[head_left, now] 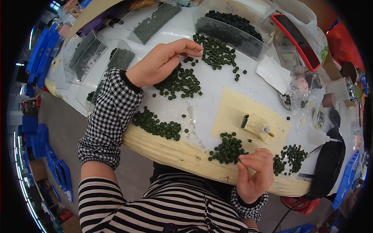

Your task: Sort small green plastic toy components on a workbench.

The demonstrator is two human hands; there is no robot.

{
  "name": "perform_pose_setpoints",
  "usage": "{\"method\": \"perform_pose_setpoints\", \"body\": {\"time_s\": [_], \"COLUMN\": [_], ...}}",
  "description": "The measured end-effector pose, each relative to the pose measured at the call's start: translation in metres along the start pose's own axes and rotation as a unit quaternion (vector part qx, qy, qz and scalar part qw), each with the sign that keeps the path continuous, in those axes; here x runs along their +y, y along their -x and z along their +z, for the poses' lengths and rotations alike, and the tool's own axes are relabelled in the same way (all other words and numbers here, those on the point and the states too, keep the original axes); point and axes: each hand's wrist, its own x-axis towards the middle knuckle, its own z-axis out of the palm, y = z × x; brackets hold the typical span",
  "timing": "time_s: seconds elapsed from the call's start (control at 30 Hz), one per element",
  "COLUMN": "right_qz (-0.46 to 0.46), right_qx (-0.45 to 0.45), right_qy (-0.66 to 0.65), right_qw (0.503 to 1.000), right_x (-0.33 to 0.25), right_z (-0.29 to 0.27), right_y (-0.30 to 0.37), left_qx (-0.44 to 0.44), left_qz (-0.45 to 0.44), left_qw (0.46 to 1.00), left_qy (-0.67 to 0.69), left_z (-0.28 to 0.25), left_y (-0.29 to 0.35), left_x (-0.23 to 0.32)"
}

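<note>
My left hand (165, 60) reaches over the far side of the table, fingers stretched out and thumb apart. Below it lies a heap of small dark green round pieces (180, 83), with another spread (215, 52) just beyond the fingertips. My right hand (256, 173) is near the front edge, thumb and forefinger pinched at the side of a small pile of green pieces (226, 149). What sits in that pinch is too small to make out. Behind that pile, a small pale block with a metal pin (261, 128) stands on a yellow sheet (229, 105).
Another green pile (155, 126) lies front left, one more (293, 157) front right. Clear bins (233, 33) holding dark pieces line the back. A red-cased phone (297, 40), white tissue (274, 73) and black pouch (326, 167) are on the right. A wooden edge (175, 151) borders the table.
</note>
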Motion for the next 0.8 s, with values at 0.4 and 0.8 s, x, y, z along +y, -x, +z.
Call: {"method": "perform_pose_setpoints", "body": {"time_s": [0.4, 0.8], "right_qz": [-0.002, -0.002], "right_qx": [0.000, -0.001], "right_qy": [0.001, 0.000], "right_qw": [1.000, 1.000], "right_x": [0.000, 0.000], "right_z": [0.000, 0.000], "right_y": [0.000, 0.000], "left_qx": [-0.007, -0.023], "left_qz": [0.027, 0.033], "left_qw": [1.000, 0.999], "left_qy": [-0.011, -0.025], "left_z": [0.003, 0.010], "left_y": [-0.005, -0.008], "left_x": [0.000, 0.005]}}
